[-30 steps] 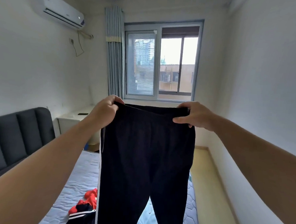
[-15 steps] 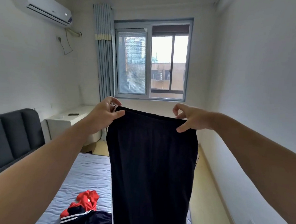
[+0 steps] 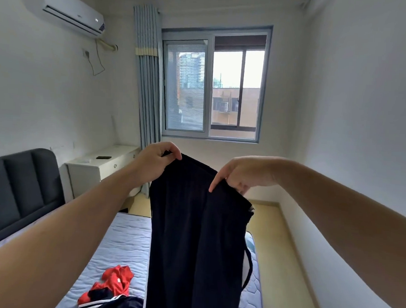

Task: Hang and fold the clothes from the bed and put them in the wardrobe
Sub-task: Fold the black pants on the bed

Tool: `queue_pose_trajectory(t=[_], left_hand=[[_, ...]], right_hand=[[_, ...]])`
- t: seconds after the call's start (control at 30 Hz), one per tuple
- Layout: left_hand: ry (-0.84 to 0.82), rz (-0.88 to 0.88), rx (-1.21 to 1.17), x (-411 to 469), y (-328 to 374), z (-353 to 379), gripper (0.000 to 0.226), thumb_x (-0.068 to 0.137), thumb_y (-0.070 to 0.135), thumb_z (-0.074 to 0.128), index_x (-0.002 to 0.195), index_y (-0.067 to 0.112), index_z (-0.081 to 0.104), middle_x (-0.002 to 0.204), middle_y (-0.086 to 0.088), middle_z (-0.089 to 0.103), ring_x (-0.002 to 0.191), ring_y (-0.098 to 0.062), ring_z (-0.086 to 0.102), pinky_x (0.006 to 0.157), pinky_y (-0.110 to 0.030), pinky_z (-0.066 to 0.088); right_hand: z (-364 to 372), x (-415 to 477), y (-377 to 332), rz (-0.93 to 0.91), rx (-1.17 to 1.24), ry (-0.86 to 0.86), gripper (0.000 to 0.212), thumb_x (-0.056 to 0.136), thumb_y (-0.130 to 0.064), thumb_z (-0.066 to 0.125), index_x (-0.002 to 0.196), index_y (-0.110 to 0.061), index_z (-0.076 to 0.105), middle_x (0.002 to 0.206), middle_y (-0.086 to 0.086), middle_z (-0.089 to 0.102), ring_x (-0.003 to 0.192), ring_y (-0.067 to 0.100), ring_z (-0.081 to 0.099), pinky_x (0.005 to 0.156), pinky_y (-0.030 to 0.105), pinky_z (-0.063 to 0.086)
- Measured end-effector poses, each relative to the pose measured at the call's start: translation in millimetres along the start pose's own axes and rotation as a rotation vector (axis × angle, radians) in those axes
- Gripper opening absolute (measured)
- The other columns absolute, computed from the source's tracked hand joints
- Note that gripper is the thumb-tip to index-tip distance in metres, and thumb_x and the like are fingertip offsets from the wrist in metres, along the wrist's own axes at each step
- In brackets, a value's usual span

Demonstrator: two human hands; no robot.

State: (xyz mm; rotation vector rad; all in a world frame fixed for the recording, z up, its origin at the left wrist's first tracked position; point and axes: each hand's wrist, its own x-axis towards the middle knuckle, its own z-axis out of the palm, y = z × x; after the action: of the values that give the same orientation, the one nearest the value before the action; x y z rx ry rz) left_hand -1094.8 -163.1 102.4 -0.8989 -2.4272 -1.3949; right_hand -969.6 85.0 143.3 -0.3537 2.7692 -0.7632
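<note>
A: Status?
B: Left hand (image 3: pixel 159 163) pinches the waistband corner of the trousers (image 3: pixel 197 236). Right hand (image 3: pixel 243 177) pinches further along. They hang above the bed (image 3: pixel 122 239).
A: Fold tip?
B: Person should bring the side seams together and stack the legs first.
A: Count?
B: On the bed: one red top (image 3: pixel 116 277), one striped piece (image 3: pixel 114 304). Held: one trousers.

White air conditioner (image 3: pixel 73 12) high on the left wall, wall socket (image 3: pixel 86 52) under it, grey-blue curtain (image 3: pixel 148 80) gathered left of the window (image 3: pixel 212 83), white table (image 3: pixel 97 169) carrying a small dark object (image 3: pixel 103 157), yellow floor (image 3: pixel 281 252).
</note>
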Motion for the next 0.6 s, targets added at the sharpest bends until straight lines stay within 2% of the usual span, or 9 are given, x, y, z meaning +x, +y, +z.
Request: queue_pose_trajectory(t=[0.07,0.2,0.23,0.33,0.4,0.47,0.5,0.53,0.6], left_hand=[[-0.025,-0.029,-0.030,3.8,-6.5,-1.7,0.025,0.103,0.018,0.054,0.092,0.029,0.074,0.099,-0.033,0.062,0.081,-0.027,0.053,0.073,-0.044,0.039],[-0.108,-0.080,-0.081,6.4,-21.5,-1.6,0.026,0.100,0.021,0.050,0.098,0.021,0.076,0.099,-0.039,0.058,0.088,-0.030,0.046,0.077,-0.047,0.032],[-0.118,-0.089,-0.090,6.4,-22.0,0.7,0.027,0.099,0.018,0.049,0.096,0.020,0.076,0.099,-0.039,0.059,0.088,-0.030,0.047,0.078,-0.048,0.032],[-0.098,-0.095,-0.158,5.2,-14.3,10.9,0.027,0.093,0.013,0.053,0.093,0.021,0.079,0.102,-0.032,0.066,0.087,-0.031,0.055,0.082,-0.047,0.038],[-0.085,-0.102,-0.170,2.6,-6.7,18.1,0.025,0.089,0.040,0.059,0.098,0.027,0.078,0.097,-0.011,0.074,0.092,-0.025,0.065,0.089,-0.042,0.044],[-0.116,-0.040,-0.050,-2.8,-0.3,25.0,0.051,0.083,0.077,0.054,0.108,0.038,0.073,0.105,0.012,0.073,0.102,-0.005,0.066,0.093,-0.033,0.047],[-0.115,-0.008,0.040,-4.6,0.7,29.0,0.059,0.076,0.087,0.053,0.109,0.042,0.071,0.107,0.017,0.069,0.102,0.002,0.063,0.090,-0.026,0.046],[-0.099,0.009,0.131,-5.0,0.3,33.3,0.059,0.071,0.089,0.055,0.107,0.044,0.070,0.109,0.018,0.064,0.102,0.004,0.060,0.087,-0.022,0.044],[-0.041,0.027,0.254,-1.3,-1.8,45.1,0.044,0.073,0.074,0.069,0.102,0.041,0.069,0.109,0.013,0.058,0.099,0.001,0.058,0.081,-0.018,0.044]], right_hand=[[-4.7,7.3,5.5,-0.048,-0.234,0.034,0.060,0.079,0.009,0.046,0.113,-0.031,0.075,0.087,-0.019,0.074,0.080,0.002,0.069,0.067,0.014,0.053],[-12.9,29.3,13.3,-0.121,-0.619,0.234,0.015,0.082,-0.025,0.064,0.087,-0.029,0.077,0.076,-0.011,0.072,0.071,0.004,0.064,0.066,0.028,0.052],[-15.7,35.5,15.0,-0.125,-0.648,0.280,0.015,0.084,-0.034,0.065,0.078,-0.028,0.076,0.067,-0.013,0.070,0.065,0.001,0.061,0.064,0.029,0.049],[-23.0,54.0,23.1,-0.108,-0.598,0.391,0.041,0.088,-0.059,0.061,0.067,-0.025,0.068,0.057,-0.013,0.066,0.057,0.000,0.057,0.063,0.029,0.049],[-25.6,63.4,27.2,-0.141,-0.529,0.464,0.045,0.088,-0.065,0.060,0.067,-0.025,0.063,0.059,-0.008,0.061,0.060,0.006,0.055,0.060,0.033,0.048],[-27.4,69.4,28.7,-0.157,-0.457,0.484,0.044,0.088,-0.064,0.061,0.069,-0.025,0.063,0.064,-0.006,0.059,0.063,0.013,0.057,0.063,0.038,0.050],[-28.3,72.2,29.4,-0.165,-0.445,0.483,0.043,0.088,-0.064,0.061,0.070,-0.025,0.064,0.067,-0.005,0.060,0.066,0.015,0.059,0.066,0.040,0.052],[-29.1,75.4,30.5,-0.178,-0.446,0.488,0.042,0.088,-0.063,0.061,0.073,-0.025,0.066,0.071,-0.004,0.062,0.070,0.017,0.060,0.070,0.042,0.053],[-29.5,81.0,32.4,-0.215,-0.452,0.508,0.041,0.087,-0.062,0.061,0.075,-0.023,0.068,0.080,0.000,0.064,0.077,0.021,0.062,0.074,0.046,0.054]])
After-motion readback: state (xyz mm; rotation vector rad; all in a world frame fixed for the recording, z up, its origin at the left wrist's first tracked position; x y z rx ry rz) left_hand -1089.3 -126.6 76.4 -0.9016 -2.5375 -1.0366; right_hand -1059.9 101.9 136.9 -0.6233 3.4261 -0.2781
